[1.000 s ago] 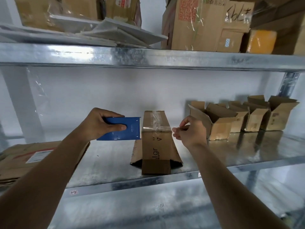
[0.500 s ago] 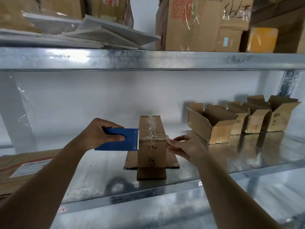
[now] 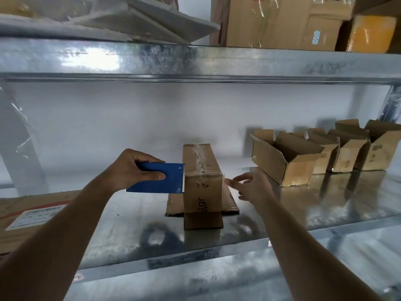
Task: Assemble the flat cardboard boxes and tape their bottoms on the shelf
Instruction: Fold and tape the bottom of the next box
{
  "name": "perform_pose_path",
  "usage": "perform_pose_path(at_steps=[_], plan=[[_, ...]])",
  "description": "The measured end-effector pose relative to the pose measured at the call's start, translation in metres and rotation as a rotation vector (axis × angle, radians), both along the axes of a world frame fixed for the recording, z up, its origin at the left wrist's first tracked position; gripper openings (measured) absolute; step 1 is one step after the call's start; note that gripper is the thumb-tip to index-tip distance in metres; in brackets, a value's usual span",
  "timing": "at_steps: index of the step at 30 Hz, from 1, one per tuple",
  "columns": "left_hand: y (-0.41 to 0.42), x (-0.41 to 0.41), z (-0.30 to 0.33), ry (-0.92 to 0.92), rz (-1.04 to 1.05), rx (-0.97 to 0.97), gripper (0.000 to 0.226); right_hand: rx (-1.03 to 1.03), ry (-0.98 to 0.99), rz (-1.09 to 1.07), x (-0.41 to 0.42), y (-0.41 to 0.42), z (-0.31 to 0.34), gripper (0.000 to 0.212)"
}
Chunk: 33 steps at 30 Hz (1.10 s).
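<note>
A narrow cardboard box (image 3: pixel 202 187) stands bottom-up on the metal shelf (image 3: pixel 130 224), its lower flaps splayed on the shelf. Clear tape (image 3: pixel 200 161) runs along its upper face and down the near side. My left hand (image 3: pixel 132 169) grips a blue tape cutter (image 3: pixel 159 179) whose toothed edge touches the box's left top corner. My right hand (image 3: pixel 252 186) hovers just right of the box, fingers spread, a little apart from it.
Several assembled open boxes (image 3: pixel 284 161) stand in a row at the right of the shelf. Flat cardboard (image 3: pixel 28 216) with a label lies at the left. The upper shelf (image 3: pixel 195 59) carries big cartons and white panels. A wall backs the shelf.
The cutter moved right until it met the box's edge. My right hand pressed the tape on the box's right side, then lifted off with fingers spread.
</note>
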<state>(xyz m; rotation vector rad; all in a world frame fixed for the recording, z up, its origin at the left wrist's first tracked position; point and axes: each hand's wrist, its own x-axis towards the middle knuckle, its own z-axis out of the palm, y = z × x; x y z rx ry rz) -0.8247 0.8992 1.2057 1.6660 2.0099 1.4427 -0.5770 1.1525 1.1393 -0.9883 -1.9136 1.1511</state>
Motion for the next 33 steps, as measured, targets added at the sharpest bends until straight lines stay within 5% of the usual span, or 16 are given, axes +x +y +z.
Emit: perform_pose_path(at_steps=[2, 4, 8, 10, 15, 20, 25, 33], plan=[[0.002, -0.002, 0.000, 0.011, -0.003, 0.003, 0.033, 0.175, 0.147, -0.125, -0.007, -0.003, -0.002, 0.017], [0.005, -0.003, 0.000, 0.016, -0.006, 0.001, 0.033, 0.463, 0.269, -0.210, -0.012, -0.012, 0.002, 0.014], [0.006, -0.004, -0.002, 0.012, -0.017, 0.000, 0.034, 1.079, 0.291, 0.034, -0.027, -0.028, 0.003, 0.013], [0.006, -0.006, -0.005, 0.006, -0.033, 0.003, 0.033, 1.187, 0.259, 0.097, -0.033, -0.023, -0.006, 0.013], [0.008, -0.007, -0.013, 0.003, -0.030, 0.002, 0.031, 1.156, 0.290, 0.170, -0.028, -0.014, -0.013, 0.034], [0.010, -0.005, -0.014, 0.009, -0.023, 0.012, 0.031, 1.130, 0.029, 0.158, -0.026, -0.027, 0.002, 0.012], [0.011, -0.005, -0.018, -0.016, -0.018, 0.042, 0.034, 1.116, -0.188, 0.321, -0.038, -0.043, 0.008, 0.044], [-0.004, -0.013, -0.030, -0.055, 0.022, 0.088, 0.035, 0.968, -0.151, 0.349, -0.041, -0.041, -0.002, 0.036]])
